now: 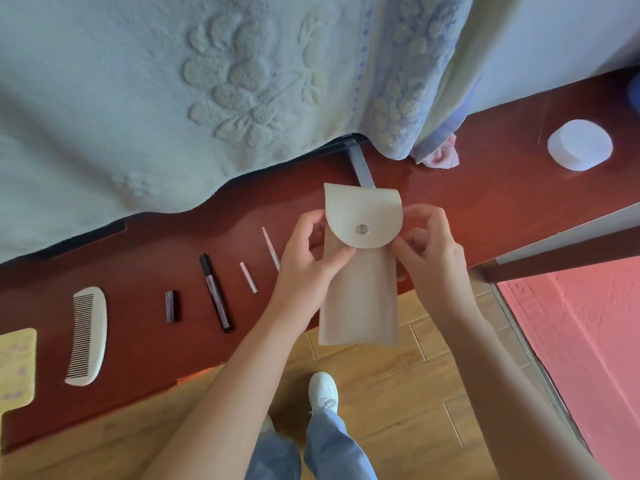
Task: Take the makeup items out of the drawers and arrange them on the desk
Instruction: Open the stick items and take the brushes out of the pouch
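Note:
A flat beige pouch [358, 296] with a round flap and a metal snap hangs upright over the front edge of the dark red desk [138, 271]. My left hand [306, 252] pinches its left side below the flap, and my right hand [429, 247] pinches the right side. Laid out in a row on the desk to the left are a white comb [88, 336], a short dark lipstick tube [171, 306], a long dark mascara-like tube [216, 292], a small pale pink stick [248, 277] and a thin white pencil [269, 247], partly behind my left hand.
A pale embossed towel [156, 91] drapes over something at the back of the desk. A white round jar [580, 144] stands at the far right, a pink cloth [441, 155] beside the towel, and a yellow object [15, 365] at the left edge. Below are a wooden floor and my white shoe [322, 389].

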`<state>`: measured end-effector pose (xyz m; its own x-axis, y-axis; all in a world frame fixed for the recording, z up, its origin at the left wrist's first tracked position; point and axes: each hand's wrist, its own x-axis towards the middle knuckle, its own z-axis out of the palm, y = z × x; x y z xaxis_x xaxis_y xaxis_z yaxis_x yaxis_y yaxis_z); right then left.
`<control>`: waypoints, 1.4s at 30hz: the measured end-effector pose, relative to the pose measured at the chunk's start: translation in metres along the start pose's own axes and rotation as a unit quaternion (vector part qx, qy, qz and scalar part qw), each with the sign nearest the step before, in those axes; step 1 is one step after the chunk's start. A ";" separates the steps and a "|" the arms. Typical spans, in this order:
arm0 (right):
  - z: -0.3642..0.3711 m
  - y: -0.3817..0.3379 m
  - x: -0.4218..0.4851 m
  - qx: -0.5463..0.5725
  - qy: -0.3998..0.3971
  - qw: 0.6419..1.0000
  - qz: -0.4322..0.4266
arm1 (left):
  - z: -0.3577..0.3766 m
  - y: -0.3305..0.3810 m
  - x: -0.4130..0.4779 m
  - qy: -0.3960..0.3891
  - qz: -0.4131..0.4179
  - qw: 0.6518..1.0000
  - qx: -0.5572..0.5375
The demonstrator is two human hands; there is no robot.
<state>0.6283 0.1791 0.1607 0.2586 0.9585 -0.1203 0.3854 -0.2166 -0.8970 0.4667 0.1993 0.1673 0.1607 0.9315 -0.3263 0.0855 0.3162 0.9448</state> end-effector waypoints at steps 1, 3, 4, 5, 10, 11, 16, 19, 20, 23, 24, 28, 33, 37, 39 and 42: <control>-0.003 -0.001 -0.003 -0.021 0.001 0.999 -0.026 | -0.004 0.001 -0.005 -0.014 0.001 1.000 0.023; -0.008 -0.004 -0.007 -0.077 -0.001 0.992 -0.102 | -0.014 0.006 -0.015 -0.044 0.000 0.996 0.075; -0.010 -0.005 -0.008 -0.097 -0.004 0.985 -0.145 | -0.018 0.008 -0.021 -0.062 -0.001 0.995 0.082; -0.012 -0.006 -0.010 -0.102 -0.007 0.979 -0.179 | -0.022 0.011 -0.026 -0.080 -0.005 0.994 0.076; -0.013 -0.025 -0.019 -0.038 -0.050 0.982 -0.179 | -0.035 0.023 -0.049 -0.125 -0.025 0.989 0.071; -0.012 -0.029 -0.021 -0.028 -0.056 0.983 -0.170 | -0.038 0.024 -0.052 -0.131 -0.026 0.989 0.059; -0.010 -0.057 -0.030 0.031 -0.043 0.985 -0.164 | -0.047 0.044 -0.061 -0.145 -0.004 0.989 0.002; -0.017 -0.078 -0.032 0.158 -0.005 0.981 -0.111 | -0.046 0.057 -0.066 -0.161 0.018 0.987 0.011; -0.022 -0.086 -0.030 0.218 0.019 0.972 -0.081 | -0.044 0.060 -0.069 -0.178 0.024 0.983 0.038; -0.036 -0.103 -0.021 0.191 0.051 0.978 -0.070 | -0.040 0.064 -0.084 -0.221 0.020 0.973 0.055; -0.037 -0.105 -0.018 0.155 0.046 0.984 -0.069 | -0.040 0.064 -0.088 -0.226 0.018 0.973 0.050; -0.037 -0.104 -0.016 0.070 0.013 0.996 -0.046 | -0.044 0.058 -0.100 -0.207 0.016 0.976 0.062; -0.042 -0.103 -0.037 -0.051 -0.099 0.986 -0.124 | -0.046 0.058 -0.106 -0.168 0.034 0.981 0.092; -0.047 -0.103 -0.053 -0.054 -0.177 0.970 -0.157 | -0.050 0.064 -0.110 -0.159 0.042 0.981 0.104; -0.049 -0.103 -0.058 -0.073 -0.183 0.964 -0.180 | -0.052 0.065 -0.112 -0.156 0.040 0.981 0.109; -0.043 -0.100 -0.065 -0.109 -0.195 0.951 -0.216 | -0.054 0.065 -0.115 -0.161 0.032 0.981 0.103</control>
<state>0.6112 0.1302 0.2772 -0.2967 0.9535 0.0535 0.5659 0.2207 -0.7944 0.4004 0.1224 0.2676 0.4719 0.8326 -0.2899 0.2566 0.1848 0.9487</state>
